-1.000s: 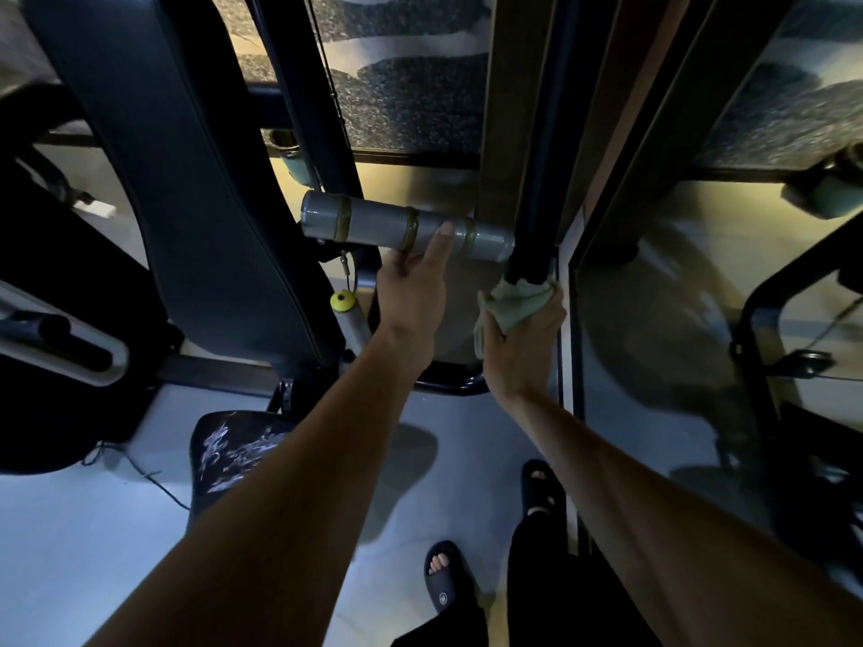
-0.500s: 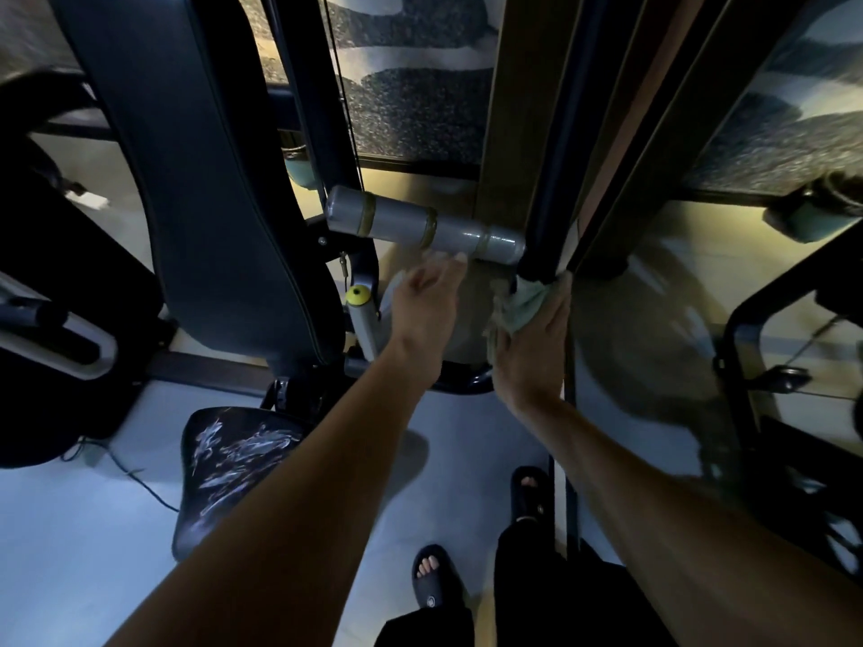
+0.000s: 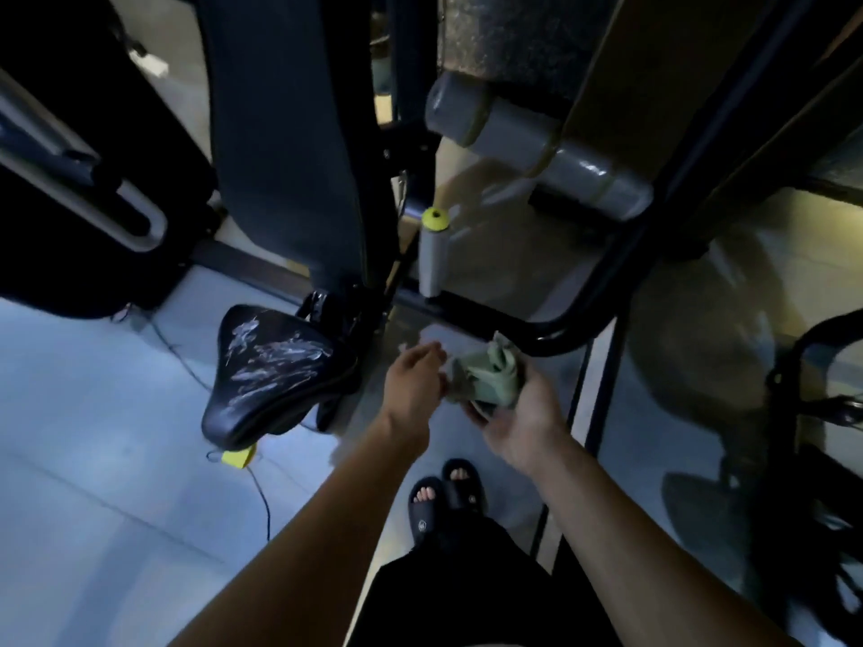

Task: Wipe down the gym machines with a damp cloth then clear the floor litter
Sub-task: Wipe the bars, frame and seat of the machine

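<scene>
A crumpled pale green cloth (image 3: pixel 490 375) lies bunched in my right hand (image 3: pixel 518 417), which cups it palm up with fingers curled under it. My left hand (image 3: pixel 413 385) is right beside it, fingertips at the cloth's left edge; whether they pinch it is unclear. Both hands hover low over the floor, in front of the gym machine's curved black base tube (image 3: pixel 574 315). Above them is the grey padded roller (image 3: pixel 537 142). The machine's black seat (image 3: pixel 275 366), worn with white scuffs, sits to the left below the dark backrest (image 3: pixel 285 133).
A grey post with a yellow knob (image 3: pixel 434 219) stands behind the seat. A yellow disc (image 3: pixel 239 457) and a thin cable (image 3: pixel 261 497) lie on the pale floor under the seat. Another machine's black frame (image 3: pixel 794 389) stands at right. My sandalled feet (image 3: pixel 443 497) are below the hands.
Both hands came down from the grey roller and upright tube to near the floor. The right hand turned palm up with the cloth, and the left hand moved to it. The view tilted downward.
</scene>
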